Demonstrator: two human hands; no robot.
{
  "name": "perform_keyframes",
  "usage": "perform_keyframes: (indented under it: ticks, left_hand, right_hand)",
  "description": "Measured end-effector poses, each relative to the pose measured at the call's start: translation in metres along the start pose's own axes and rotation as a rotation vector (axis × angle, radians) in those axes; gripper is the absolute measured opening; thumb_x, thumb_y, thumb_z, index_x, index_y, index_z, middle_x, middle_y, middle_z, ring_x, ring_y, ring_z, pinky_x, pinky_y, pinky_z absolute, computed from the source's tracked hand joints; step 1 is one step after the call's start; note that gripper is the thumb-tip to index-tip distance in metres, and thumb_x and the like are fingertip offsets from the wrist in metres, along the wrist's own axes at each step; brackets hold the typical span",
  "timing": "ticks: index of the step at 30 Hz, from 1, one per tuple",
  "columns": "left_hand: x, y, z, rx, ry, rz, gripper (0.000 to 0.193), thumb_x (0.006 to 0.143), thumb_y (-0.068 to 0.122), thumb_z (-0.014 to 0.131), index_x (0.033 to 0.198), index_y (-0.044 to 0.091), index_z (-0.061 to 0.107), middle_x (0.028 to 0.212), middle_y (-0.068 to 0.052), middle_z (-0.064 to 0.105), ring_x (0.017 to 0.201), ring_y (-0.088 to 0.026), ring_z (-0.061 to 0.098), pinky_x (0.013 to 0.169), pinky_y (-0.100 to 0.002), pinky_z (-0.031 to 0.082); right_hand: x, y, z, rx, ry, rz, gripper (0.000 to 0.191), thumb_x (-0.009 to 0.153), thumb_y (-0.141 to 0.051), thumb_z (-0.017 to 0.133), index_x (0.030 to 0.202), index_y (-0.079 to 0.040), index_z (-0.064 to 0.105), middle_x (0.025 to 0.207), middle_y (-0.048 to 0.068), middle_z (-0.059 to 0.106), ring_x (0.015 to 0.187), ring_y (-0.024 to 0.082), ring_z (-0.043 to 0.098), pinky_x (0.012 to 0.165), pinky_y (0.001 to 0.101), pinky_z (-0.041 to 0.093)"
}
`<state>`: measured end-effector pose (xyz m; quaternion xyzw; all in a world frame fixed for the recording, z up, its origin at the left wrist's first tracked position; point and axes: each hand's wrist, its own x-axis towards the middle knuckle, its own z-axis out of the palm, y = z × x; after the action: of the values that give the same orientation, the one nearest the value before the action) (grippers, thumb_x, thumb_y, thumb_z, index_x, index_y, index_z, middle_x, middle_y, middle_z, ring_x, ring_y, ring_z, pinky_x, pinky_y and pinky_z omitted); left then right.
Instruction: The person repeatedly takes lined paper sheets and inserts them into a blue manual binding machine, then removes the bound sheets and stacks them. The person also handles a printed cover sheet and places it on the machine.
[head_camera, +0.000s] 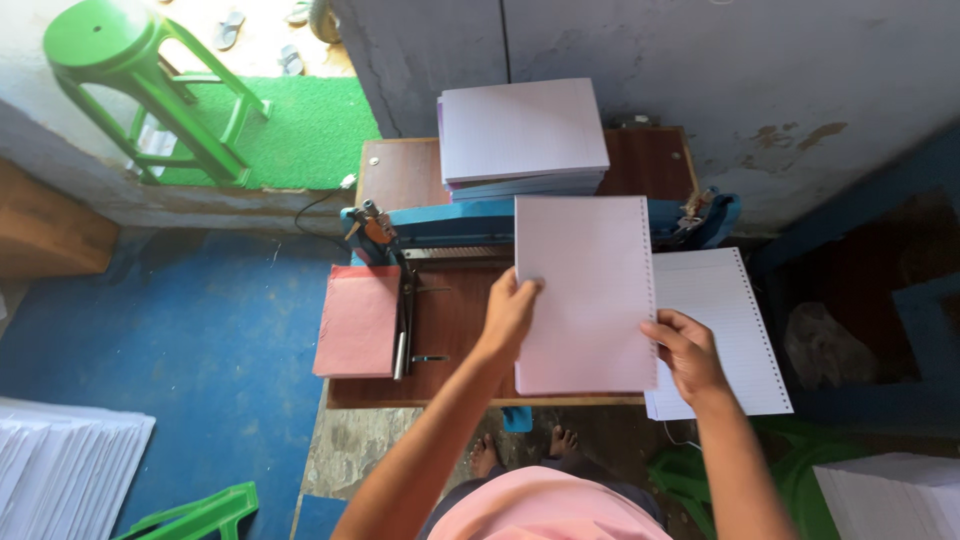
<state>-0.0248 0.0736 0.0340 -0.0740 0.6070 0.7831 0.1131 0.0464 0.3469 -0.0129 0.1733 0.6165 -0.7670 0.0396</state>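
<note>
**Both hands on one sheaf, its long axis running away from the body**

Nearest, at the bottom centre of the frame, the two forearms rise toward a pale pink sheaf of ruled sheets (585, 295) held just above the desk (450, 330). The left hand (510, 312) grips the sheaf's left edge about halfway up, its fingers (527, 288) curled over the top face and clamped on the paper. The right hand (688, 355) pinches the lower right edge, thumb on top, also closed on the paper (so neither hand is nearer; each has its own side). The sheaf's long axis points up the frame, and its punched edge lies on the right.

Just right of it, partly beneath, a white punched stack (730, 330) overhangs the desk's edge. To the left lies a pink card cover (358, 320) beside a dark lever handle (403, 325).

Farther off, at the sheaf's top edge, sits the blue punching machine (455, 222), and beyond it a purple-tinged pile of sheets (520, 130) against the wall.
</note>
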Motion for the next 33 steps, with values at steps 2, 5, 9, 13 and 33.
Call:
perform_keyframes:
  ticks: [2, 5, 9, 13, 33]
  left_hand:
    - [0.001, -0.021, 0.017, 0.064, 0.004, -0.15, 0.032, 0.095, 0.013, 0.054, 0.121, -0.004, 0.059, 0.104, -0.019, 0.068, 0.091, -0.026, 0.067, 0.083, -0.043, 0.057]
    - [-0.001, -0.047, 0.043, 0.137, -0.048, -0.284, 0.033, 0.095, 0.011, 0.053, 0.123, -0.006, 0.056, 0.105, -0.024, 0.068, 0.093, -0.034, 0.071, 0.086, -0.046, 0.059]
    - [-0.002, -0.065, 0.083, 0.269, -0.17, -0.448, 0.033, 0.096, 0.014, 0.052, 0.122, -0.005, 0.057, 0.108, -0.025, 0.069, 0.098, -0.036, 0.073, 0.084, -0.046, 0.062]
    - [-0.003, -0.065, 0.121, 0.33, -0.214, -0.447, 0.032, 0.096, 0.017, 0.058, 0.121, -0.003, 0.059, 0.112, -0.022, 0.071, 0.102, -0.033, 0.073, 0.082, -0.042, 0.063]
    - [0.02, -0.07, 0.168, 0.515, -0.008, -0.379, 0.04, 0.086, 0.013, 0.075, 0.121, 0.002, 0.06, 0.104, -0.012, 0.07, 0.087, -0.023, 0.075, 0.062, -0.031, 0.066]
  right_hand:
    - [-0.008, -0.004, -0.028, -0.058, 0.038, 0.01, 0.027, 0.083, -0.011, 0.076, 0.105, 0.003, 0.072, 0.088, 0.011, 0.073, 0.072, 0.017, 0.068, 0.067, 0.0268, 0.058]
    - [-0.016, -0.008, -0.071, -0.057, 0.08, 0.039, 0.028, 0.082, -0.01, 0.077, 0.105, 0.005, 0.071, 0.086, 0.012, 0.072, 0.07, 0.016, 0.068, 0.067, 0.0272, 0.057]
    - [-0.028, -0.016, -0.125, -0.126, 0.171, 0.092, 0.026, 0.084, -0.011, 0.076, 0.104, 0.005, 0.071, 0.085, 0.013, 0.073, 0.069, 0.016, 0.068, 0.066, 0.027, 0.057]
    - [-0.038, -0.026, -0.16, -0.258, 0.3, 0.148, 0.027, 0.084, -0.012, 0.075, 0.106, 0.004, 0.072, 0.084, 0.016, 0.073, 0.069, 0.018, 0.069, 0.063, 0.029, 0.057]
    - [-0.001, -0.04, -0.186, -0.807, 0.396, 0.127, 0.044, 0.08, -0.016, 0.083, 0.121, -0.003, 0.076, 0.086, 0.009, 0.076, 0.077, 0.017, 0.07, 0.071, 0.0301, 0.056]
